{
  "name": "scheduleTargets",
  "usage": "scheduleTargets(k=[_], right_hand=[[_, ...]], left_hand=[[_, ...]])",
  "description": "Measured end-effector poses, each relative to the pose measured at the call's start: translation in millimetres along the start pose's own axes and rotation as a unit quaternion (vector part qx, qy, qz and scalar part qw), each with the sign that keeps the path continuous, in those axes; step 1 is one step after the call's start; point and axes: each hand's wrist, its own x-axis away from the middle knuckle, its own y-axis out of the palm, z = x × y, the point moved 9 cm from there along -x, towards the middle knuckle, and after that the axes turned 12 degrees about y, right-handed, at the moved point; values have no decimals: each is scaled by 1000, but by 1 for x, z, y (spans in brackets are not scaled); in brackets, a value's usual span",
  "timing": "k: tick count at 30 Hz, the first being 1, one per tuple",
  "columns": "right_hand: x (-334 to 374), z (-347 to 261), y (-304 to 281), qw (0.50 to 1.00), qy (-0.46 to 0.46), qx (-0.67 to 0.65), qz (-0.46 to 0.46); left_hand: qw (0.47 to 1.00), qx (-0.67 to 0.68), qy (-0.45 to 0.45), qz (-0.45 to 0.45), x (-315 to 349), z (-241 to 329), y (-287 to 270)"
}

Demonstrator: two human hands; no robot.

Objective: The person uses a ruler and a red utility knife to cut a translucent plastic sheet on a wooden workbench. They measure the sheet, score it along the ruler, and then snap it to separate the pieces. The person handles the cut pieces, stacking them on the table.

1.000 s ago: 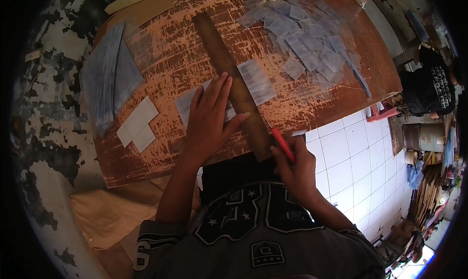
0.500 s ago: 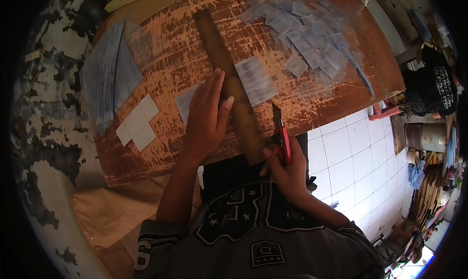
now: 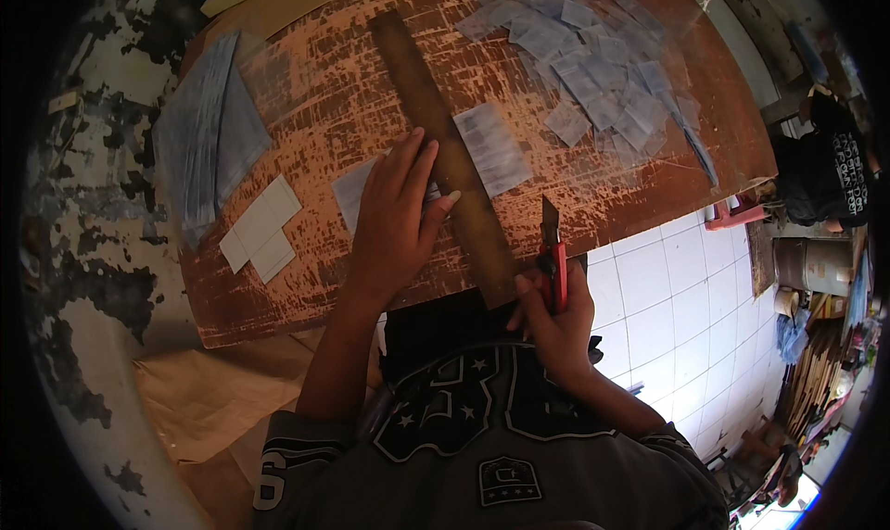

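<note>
A long, dark straightedge (image 3: 436,127) lies slantwise on the worn table, across a translucent grey plastic sheet (image 3: 493,148) that shows on both sides of it. My left hand (image 3: 397,220) lies flat over the sheet's left part, fingers stretched out, fingertips and thumb on the straightedge's left side. In my right hand (image 3: 559,331) is a red utility knife (image 3: 559,275), its dark blade pointing up and away from me, raised off the sheet. The thumb and fingers of that hand are beside the straightedge's near end; whether they touch it, I cannot tell.
Cut plastic pieces (image 3: 593,71) are heaped at the far right. Larger plastic sheets (image 3: 209,132) lie at the left, near white card pieces (image 3: 261,229). Brown paper (image 3: 222,396) is below the table's left edge. Another person (image 3: 830,164) is at the far right, beyond white floor tiles (image 3: 667,289).
My right hand with the knife has moved a little to the right. The straightedge's near end has shifted slightly right, and my left thumb now reaches further onto it.
</note>
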Motion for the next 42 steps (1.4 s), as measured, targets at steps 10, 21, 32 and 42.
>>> scheduleTargets(k=[10,21,32,42], right_hand=[[-2,1,-3,1000,-14,3,2],[-6,2,-6,999,24,30,13],[-11,10,-8,998,21,56,10],[-8,4,-4,998,12,60,15]], left_hand=[[1000,-27,-1,-9,-2,3,1],[949,276,-114,102,8,-18,-10],[656,658,-104,355,32,-71,-46],[956,38,-216,194,82,-55,-105]])
